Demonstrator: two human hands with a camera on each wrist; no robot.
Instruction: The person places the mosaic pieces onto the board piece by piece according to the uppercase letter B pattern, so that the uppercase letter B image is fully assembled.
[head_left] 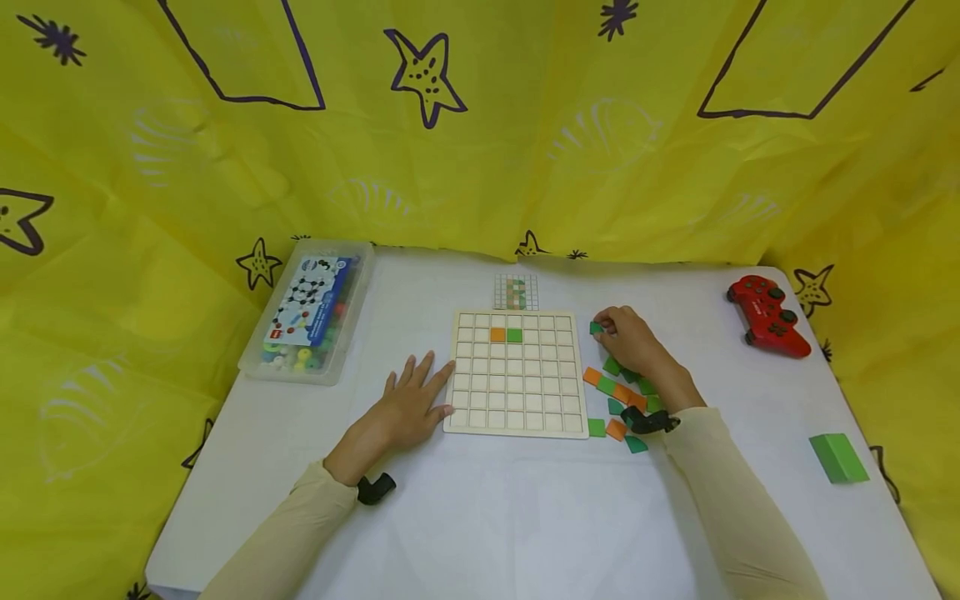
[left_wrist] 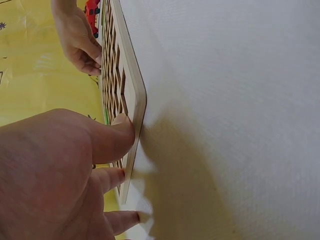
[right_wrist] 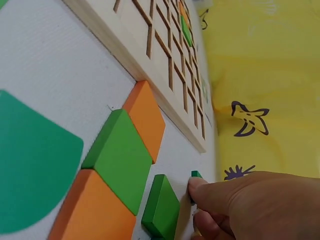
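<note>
A square wooden grid board [head_left: 516, 373] lies mid-table, with an orange tile [head_left: 498, 334] and a green tile [head_left: 514, 335] side by side in its second row. My left hand [head_left: 408, 408] rests at the board's left edge, fingers spread and straight, thumb touching the rim. Off the board's right side, my right hand [head_left: 628, 337] pinches a dark green tile [head_left: 596, 327] between thumb and fingers. Below that hand are loose green and orange tiles, among them an orange square [right_wrist: 145, 120], a light green square [right_wrist: 122, 157] and a teal quarter-round tile [right_wrist: 35, 165].
A pattern card [head_left: 516, 292] lies just behind the board. At the back left sits a clear plastic box [head_left: 307, 312] of coloured pieces. To the right are a red game controller [head_left: 768, 317] and a green block [head_left: 838, 457]. A yellow curtain [head_left: 480, 167] hangs behind the table.
</note>
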